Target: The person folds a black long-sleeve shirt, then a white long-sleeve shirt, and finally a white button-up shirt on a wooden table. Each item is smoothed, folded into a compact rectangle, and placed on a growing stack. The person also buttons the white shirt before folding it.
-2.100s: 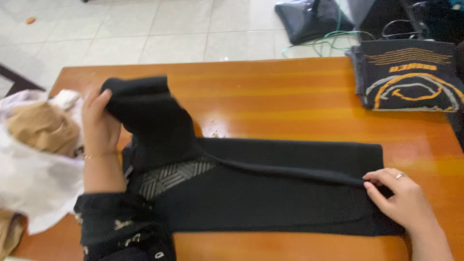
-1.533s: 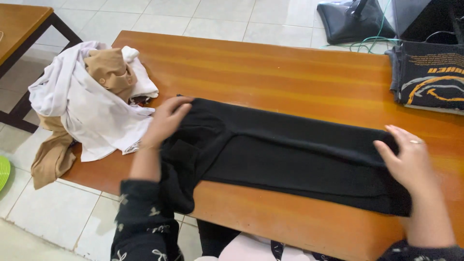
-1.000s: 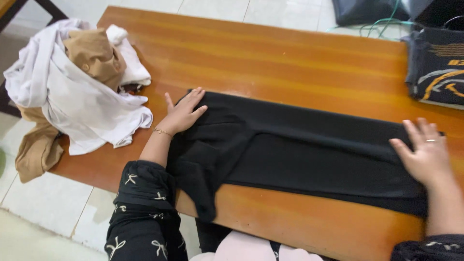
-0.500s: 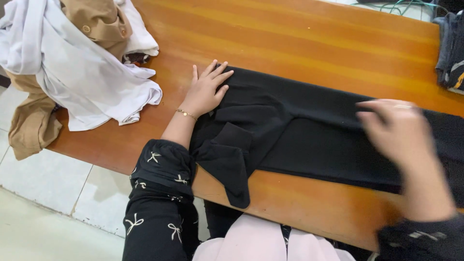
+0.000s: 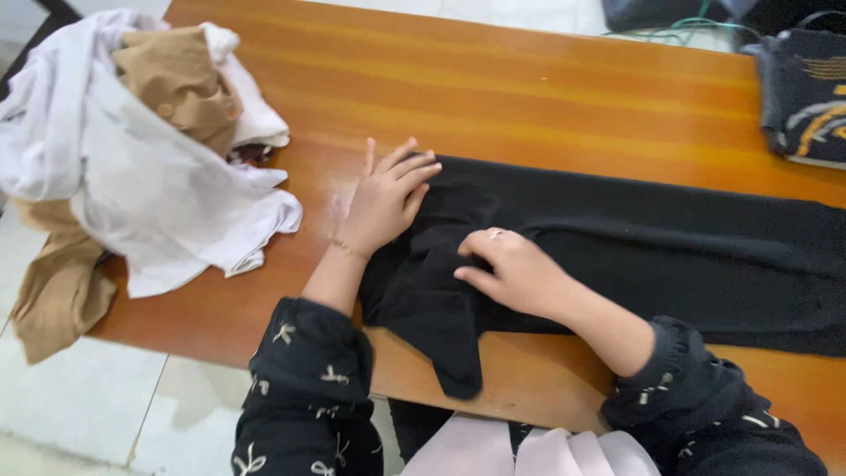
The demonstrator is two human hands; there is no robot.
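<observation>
Left hand (image 5: pixel 388 196) is spread flat, fingers open, pinning the left end of the black garment (image 5: pixel 634 247) to the bench (image 5: pixel 529 97), so it's pressing rather than gripping anything. Right hand (image 5: pixel 511 269) has crossed over and sits just beside it on the same end, fingers curled down onto a bunched bit of the cloth; looks like a light pinch on the fabric, though I can't tell for sure if it's actually gripped or just pushed. The garment itself lies in a long folded strip along the near side of the bench, running off to the right, with one loose flap (image 5: pixel 449 348) hanging over the front edge. If you want this kind of fold to come out neat, my take is: keep that flat palm planted so the strip doesn't slide, smooth the bunch outward before creasing, and pull that dangling flap back up onto the wood so it doesn't drag the whole thing crooked. As for containers, none on the bench at all, just loose stuff: a heap of white and tan clothes (image 5: pixel 141 159) at the left end, well apart from the hands, and a folded dark printed shirt (image 5: pixel 806 97) at the far right corner.
</observation>
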